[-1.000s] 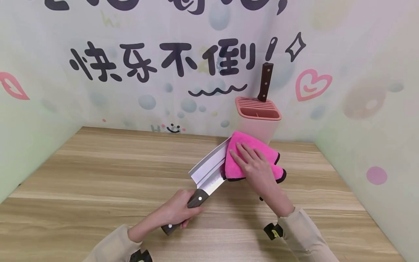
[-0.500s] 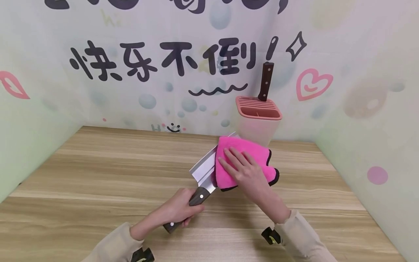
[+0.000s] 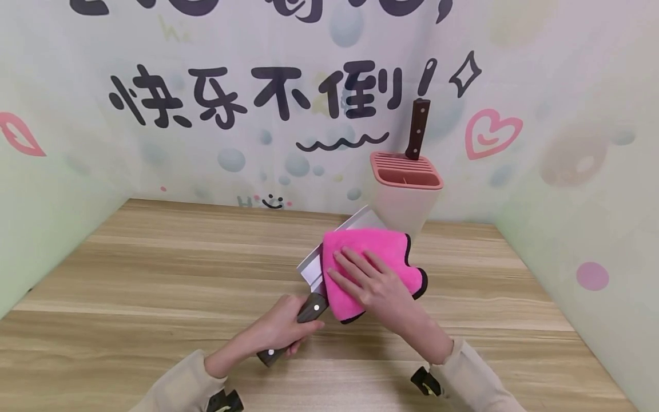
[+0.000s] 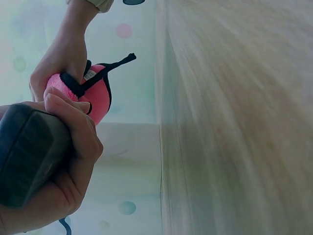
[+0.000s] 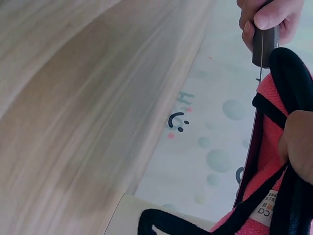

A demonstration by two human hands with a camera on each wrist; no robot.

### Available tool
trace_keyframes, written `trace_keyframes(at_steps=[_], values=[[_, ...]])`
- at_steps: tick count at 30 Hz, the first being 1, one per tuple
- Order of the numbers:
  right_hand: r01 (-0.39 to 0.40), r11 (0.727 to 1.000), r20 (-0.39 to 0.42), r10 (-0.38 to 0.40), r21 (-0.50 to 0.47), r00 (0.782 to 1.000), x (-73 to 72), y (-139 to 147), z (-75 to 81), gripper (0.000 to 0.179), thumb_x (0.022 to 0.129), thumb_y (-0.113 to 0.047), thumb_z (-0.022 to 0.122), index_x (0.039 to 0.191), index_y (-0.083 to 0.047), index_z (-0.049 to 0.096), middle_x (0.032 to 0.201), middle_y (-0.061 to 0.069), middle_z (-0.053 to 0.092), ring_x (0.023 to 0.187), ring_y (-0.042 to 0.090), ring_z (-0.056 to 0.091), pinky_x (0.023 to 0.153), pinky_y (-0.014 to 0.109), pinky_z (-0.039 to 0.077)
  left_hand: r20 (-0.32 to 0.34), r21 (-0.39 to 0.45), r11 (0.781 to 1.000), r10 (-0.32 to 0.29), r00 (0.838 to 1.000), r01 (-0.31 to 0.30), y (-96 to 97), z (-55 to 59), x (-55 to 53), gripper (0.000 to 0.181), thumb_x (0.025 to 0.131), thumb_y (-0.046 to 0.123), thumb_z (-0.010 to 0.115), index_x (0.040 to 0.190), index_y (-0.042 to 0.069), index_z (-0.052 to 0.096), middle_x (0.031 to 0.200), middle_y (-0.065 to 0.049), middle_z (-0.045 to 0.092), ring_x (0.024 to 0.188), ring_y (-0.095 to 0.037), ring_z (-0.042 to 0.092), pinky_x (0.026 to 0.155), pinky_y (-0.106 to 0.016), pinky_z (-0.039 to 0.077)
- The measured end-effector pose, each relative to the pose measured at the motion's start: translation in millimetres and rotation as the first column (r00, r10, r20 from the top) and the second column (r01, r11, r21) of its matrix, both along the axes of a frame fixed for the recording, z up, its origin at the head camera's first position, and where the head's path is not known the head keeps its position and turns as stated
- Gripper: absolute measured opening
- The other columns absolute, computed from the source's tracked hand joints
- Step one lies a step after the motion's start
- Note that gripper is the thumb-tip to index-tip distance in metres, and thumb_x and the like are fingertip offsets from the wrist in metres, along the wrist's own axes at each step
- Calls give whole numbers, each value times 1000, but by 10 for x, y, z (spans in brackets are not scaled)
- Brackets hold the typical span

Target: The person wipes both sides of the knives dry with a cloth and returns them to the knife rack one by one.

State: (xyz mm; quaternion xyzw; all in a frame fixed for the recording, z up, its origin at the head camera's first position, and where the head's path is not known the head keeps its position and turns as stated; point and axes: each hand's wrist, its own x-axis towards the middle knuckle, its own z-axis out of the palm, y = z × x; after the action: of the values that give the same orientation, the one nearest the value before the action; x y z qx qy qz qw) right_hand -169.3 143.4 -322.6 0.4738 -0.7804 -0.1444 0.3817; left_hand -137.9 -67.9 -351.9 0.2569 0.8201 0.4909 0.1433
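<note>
Cleaver (image 3: pixel 311 270), tilted above the desk (image 3: pixel 154 286), was gripped in your left hand (image 3: pixel 282 327), while your right hand (image 3: pixel 378 292) held the pink cloth (image 3: pixel 396 252) against it. Slipping cloth could have sent your fingertips (image 3: pixel 338 257) into the edge.

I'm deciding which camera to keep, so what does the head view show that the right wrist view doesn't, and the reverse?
Only the head view: the knife holder's coral slotted top, the dark knife handle standing in it, and the beige sleeves.

Only the right wrist view: a white label with printing on the pink cloth.

Both: the left hand gripping the cleaver handle, the right hand holding the cloth, the wooden tabletop and the wall's smiley.
</note>
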Motion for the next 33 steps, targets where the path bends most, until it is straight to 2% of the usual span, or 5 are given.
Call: trace_keyframes(at_steps=[3, 10, 19, 25, 33], values=[[-21, 1000, -13, 21, 6, 1000, 4, -4, -15, 51, 97, -3, 13, 119, -13, 58, 126, 11, 51, 120, 26, 44, 96, 40, 39, 0, 1, 1000, 0, 1000, 0, -4, -2, 0, 15, 83, 7, 58, 78, 2, 45, 42, 1, 44, 31, -5, 42, 30, -31, 42], [-66, 998, -41, 67, 24, 997, 10, -21, -40, 55, 97, -2, 10, 115, -14, 61, 124, 10, 53, 118, 24, 45, 96, 39, 39, -6, 6, 1000, -3, 1000, 3, -10, 1, -3, 15, 83, 8, 58, 79, 2, 46, 43, 1, 44, 31, -5, 43, 30, -31, 42], [-89, 995, -57, 92, 49, 994, 37, -48, -49, 45, 96, -2, 22, 116, -14, 60, 126, 10, 51, 119, 23, 44, 97, 39, 38, -30, 19, 1000, -12, 999, 13, -11, -11, -12, 10, 82, 6, 56, 79, 1, 47, 42, 1, 44, 31, -5, 42, 29, -32, 42], [-86, 994, -48, 89, 63, 995, 58, -51, -37, 44, 96, -3, 22, 117, -14, 59, 127, 10, 50, 120, 23, 43, 98, 39, 37, -38, 21, 1000, -21, 999, 22, -17, -5, -11, 9, 83, 6, 55, 81, 1, 47, 43, 1, 45, 31, -5, 42, 29, -32, 42], [-85, 996, -32, 86, 32, 996, 46, -45, -33, 40, 94, -3, 28, 117, -12, 59, 127, 11, 50, 120, 24, 43, 98, 39, 37, -31, 22, 1000, -6, 999, 6, -18, 12, -2, 10, 82, 6, 56, 80, 2, 47, 43, 1, 44, 31, -5, 42, 29, -32, 42]])
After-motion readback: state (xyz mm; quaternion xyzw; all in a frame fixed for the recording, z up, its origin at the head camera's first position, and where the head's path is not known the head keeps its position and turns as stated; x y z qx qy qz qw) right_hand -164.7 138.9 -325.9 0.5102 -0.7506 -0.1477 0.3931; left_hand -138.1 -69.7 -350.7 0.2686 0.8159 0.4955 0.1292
